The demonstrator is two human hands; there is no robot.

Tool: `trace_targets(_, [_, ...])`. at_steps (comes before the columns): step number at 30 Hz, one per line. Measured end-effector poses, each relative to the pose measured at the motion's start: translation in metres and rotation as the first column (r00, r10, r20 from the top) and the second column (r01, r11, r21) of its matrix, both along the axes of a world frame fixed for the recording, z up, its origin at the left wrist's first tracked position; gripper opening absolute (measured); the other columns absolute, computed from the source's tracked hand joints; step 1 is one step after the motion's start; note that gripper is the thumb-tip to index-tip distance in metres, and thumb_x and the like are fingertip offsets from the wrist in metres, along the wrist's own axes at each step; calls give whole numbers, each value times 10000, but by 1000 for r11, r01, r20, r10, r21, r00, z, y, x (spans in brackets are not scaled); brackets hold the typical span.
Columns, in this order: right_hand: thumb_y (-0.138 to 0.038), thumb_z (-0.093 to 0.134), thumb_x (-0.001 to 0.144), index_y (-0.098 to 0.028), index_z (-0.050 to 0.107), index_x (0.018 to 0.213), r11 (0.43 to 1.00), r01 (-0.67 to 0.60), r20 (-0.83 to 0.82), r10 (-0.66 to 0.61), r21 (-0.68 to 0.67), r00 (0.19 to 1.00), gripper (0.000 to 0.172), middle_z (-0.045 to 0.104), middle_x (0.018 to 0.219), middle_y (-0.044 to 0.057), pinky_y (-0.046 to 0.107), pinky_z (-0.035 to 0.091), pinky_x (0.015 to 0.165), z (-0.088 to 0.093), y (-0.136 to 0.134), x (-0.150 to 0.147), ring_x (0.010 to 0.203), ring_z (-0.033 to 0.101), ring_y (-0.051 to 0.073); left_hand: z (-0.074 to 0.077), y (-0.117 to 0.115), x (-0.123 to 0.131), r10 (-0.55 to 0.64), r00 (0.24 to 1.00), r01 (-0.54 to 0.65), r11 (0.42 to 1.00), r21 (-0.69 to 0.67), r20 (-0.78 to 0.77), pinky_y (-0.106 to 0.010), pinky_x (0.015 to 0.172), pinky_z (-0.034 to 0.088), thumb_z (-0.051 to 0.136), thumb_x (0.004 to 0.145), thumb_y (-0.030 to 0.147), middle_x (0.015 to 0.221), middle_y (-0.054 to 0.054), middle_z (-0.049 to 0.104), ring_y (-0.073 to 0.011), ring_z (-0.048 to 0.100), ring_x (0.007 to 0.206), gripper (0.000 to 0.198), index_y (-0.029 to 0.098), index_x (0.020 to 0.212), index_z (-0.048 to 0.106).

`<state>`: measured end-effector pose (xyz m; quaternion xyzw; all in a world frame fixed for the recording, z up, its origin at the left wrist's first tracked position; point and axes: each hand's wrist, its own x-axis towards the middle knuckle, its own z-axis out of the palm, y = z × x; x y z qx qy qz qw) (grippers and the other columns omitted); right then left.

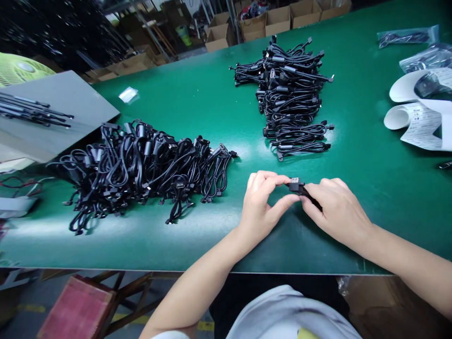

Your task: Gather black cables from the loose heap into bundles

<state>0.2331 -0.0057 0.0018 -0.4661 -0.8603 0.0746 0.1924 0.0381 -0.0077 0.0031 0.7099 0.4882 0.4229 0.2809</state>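
Between my two hands, just above the green table [219,245], is a black USB cable [296,186], bundled, with its silver plug facing up. My left hand [261,200] pinches the connector end between thumb and index finger. Around the bundled cord close the fingers of my right hand [334,209], which hide most of it. Beyond my hands lies a stacked row of bundled black cables [293,101]. To the left spreads a larger, looser heap of black cables [141,165], with one small bundle [179,200] at its front edge.
Curled printed labels [420,115] and clear plastic bags [407,36] lie at the right. A grey box [81,101] with black cables on it stands at the left, near a green fan [24,69]. Cardboard boxes [278,21] line the far side; a red-topped stool [76,308] is below.
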Motion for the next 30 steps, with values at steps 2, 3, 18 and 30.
trace_targets(2, [-243,468,977,-194,599,798,999,-11,35,10,46,999,227,582,641,43,354,276,655,0,0,0,636,457,217,-1,-2,2,-9,1000,10,999,-36,27,-315,784,429,764,821,402,825,-16,630,-183,539,796,270,227,993,651])
trace_targets(3, [-242,472,977,-193,602,803,998,-18,48,15,58,999,223,588,644,45,360,273,655,0,-1,0,642,458,223,-2,-3,3,-16,998,19,998,-65,56,-300,747,430,763,821,401,788,-4,619,-165,527,742,264,221,973,643])
trace_targets(18, [-300,457,972,-241,460,1002,775,-95,-404,-217,-625,888,66,617,737,-32,284,436,631,4,7,3,630,604,168,-6,3,-2,-52,904,187,940,-285,424,-287,921,459,615,919,224,1106,-45,606,-176,557,982,339,286,1249,657])
trace_targets(30, [-360,379,1014,-218,484,1064,867,42,-261,-195,-496,945,183,655,817,36,318,428,644,4,1,1,707,644,222,-11,5,0,-54,849,229,934,-275,526,-268,941,465,646,908,201,1096,-24,637,-153,589,1010,335,273,1235,636])
